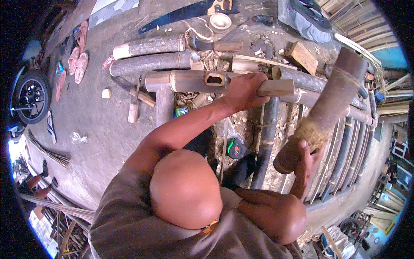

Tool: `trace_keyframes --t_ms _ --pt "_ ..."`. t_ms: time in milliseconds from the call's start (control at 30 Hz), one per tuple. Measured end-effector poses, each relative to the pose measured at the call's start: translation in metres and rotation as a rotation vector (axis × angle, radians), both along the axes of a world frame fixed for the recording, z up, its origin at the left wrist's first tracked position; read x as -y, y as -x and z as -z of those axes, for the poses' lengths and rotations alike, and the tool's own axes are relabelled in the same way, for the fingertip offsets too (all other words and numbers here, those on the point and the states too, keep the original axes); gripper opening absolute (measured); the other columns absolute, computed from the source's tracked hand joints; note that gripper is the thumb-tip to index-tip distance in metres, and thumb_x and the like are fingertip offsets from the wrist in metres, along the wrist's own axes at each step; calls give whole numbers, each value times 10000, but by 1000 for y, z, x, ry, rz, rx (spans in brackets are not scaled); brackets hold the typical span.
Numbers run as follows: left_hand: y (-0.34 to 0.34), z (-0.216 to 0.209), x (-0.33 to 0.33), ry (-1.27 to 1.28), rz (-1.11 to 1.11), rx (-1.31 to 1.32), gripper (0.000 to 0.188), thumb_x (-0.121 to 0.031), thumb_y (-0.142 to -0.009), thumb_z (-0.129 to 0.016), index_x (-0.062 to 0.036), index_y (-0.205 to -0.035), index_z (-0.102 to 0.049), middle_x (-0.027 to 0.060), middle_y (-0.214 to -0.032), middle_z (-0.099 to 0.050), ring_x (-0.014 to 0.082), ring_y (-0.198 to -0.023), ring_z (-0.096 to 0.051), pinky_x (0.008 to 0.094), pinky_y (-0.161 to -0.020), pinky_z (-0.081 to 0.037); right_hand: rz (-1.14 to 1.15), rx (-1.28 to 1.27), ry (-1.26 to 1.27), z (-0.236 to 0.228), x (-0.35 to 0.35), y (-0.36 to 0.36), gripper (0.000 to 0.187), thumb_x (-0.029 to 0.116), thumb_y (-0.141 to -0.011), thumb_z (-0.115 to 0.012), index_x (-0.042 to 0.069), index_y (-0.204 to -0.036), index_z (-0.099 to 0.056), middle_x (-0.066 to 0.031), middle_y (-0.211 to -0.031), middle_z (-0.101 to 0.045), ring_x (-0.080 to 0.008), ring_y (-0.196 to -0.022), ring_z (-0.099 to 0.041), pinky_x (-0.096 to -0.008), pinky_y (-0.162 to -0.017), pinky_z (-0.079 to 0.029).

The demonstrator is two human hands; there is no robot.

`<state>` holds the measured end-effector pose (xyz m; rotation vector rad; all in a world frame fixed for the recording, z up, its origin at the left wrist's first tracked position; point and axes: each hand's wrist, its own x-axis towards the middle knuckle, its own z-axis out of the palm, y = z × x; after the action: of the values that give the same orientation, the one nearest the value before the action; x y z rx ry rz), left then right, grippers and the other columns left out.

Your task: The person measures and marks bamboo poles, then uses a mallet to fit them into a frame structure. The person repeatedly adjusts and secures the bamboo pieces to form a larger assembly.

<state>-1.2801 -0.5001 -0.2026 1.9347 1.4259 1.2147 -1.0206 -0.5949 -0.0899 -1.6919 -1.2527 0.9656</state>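
My left hand [248, 90] is closed around a short tan wooden piece [277, 87], whose squared end sticks out to the right. It rests over a horizontal bamboo pole [189, 80] with a rectangular hole [214, 79] cut through its wall, just left of the hand. My fingers hide the piece's other end. At the right, my right hand [307, 162] grips the lower part of a thick brown bamboo length [334, 97]. This length leans up to the right and has a frayed, fibrous patch just above the fingers.
Wood chips and several bamboo poles [151, 62] surround the work. A chisel [133, 110] lies left, a handsaw [185, 16] and small bowl [220, 21] at the far side. A tape measure [236, 148] sits below the pole. A slatted bamboo frame [340, 151] stands right.
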Motion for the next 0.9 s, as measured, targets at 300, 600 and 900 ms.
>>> trace_keyframes --t_ms 300,600,900 --pt "-4 14 -17 46 -80 4 510 -354 -687 -838 -95 -1063 -609 146 -964 -691 371 -853 -701 487 -722 -568 27 -65 -89 -1 3 -12 904 256 -806 -819 9 -1517 -319 -205 -1241 -609 -317 -1037 -657 -443 -916 -545" --pt "1 15 -23 163 -41 70 590 -356 -700 -840 -73 -1176 -636 173 -1092 -699 385 -982 -696 473 -837 -566 107 -331 -103 -4 -1 -8 1056 275 -725 -881 -18 -1544 -283 -195 -1328 -582 -294 -1195 -587 -432 -1041 -457" --pt "0 28 -26 61 -66 -31 425 -292 -686 -827 -116 -1012 -618 128 -912 -688 376 -842 -695 490 -710 -558 -109 -292 -5 58 -19 -61 575 177 -865 -758 -27 -1346 -520 -134 -1137 -663 -239 -1094 -600 -373 -1010 -463"
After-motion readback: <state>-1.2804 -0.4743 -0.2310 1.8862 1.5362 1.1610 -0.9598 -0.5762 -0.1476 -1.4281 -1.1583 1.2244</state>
